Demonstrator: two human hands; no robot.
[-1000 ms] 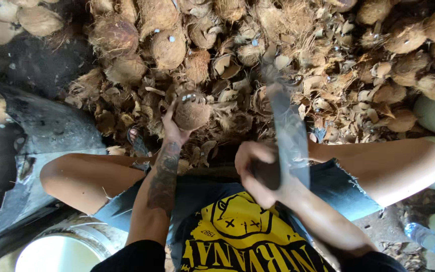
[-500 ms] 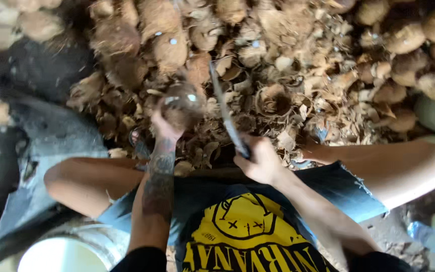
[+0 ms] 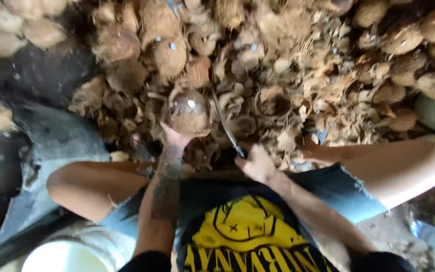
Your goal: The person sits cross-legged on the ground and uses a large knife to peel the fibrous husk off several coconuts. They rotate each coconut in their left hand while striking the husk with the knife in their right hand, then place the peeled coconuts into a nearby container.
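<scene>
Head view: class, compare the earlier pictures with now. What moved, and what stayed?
The right hand swung the knife from beside the lap toward the coconut, blade now beside it. The left hand still holds the coconut up; the husk pile is unchanged.

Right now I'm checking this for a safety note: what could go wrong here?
The blade in the right hand stands right beside the coconut that the left hand holds up, so a glancing stroke might reach those fingers. Both bare knees flank the work, within a slip's path. The round coconut could also twist in that one-handed hold.
</scene>
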